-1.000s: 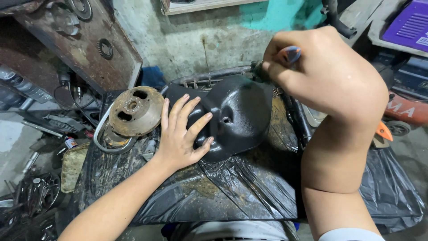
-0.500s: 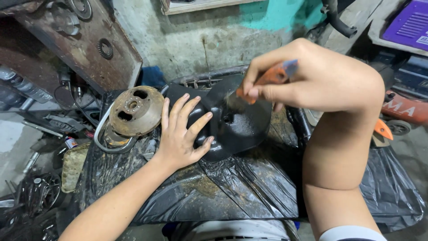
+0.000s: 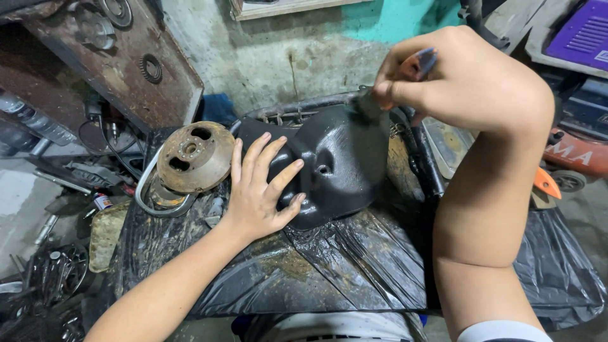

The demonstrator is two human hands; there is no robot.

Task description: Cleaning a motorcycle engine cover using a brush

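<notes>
Head view: glossy black dented cover (image 3: 335, 158), wet-looking.

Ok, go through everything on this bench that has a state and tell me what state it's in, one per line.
Black cover: lying on the plastic sheet, glossy wet, pinned by the left hand.
Left hand: flat, fingers spread on the cover.
Right hand: closed on the brush.
Brush: bristles touching the cover's upper edge.
Rusty flywheel: lying flat beside the cover, rusted.
Black plastic sheet: spread out, wrinkled, smeared with grime.
</notes>
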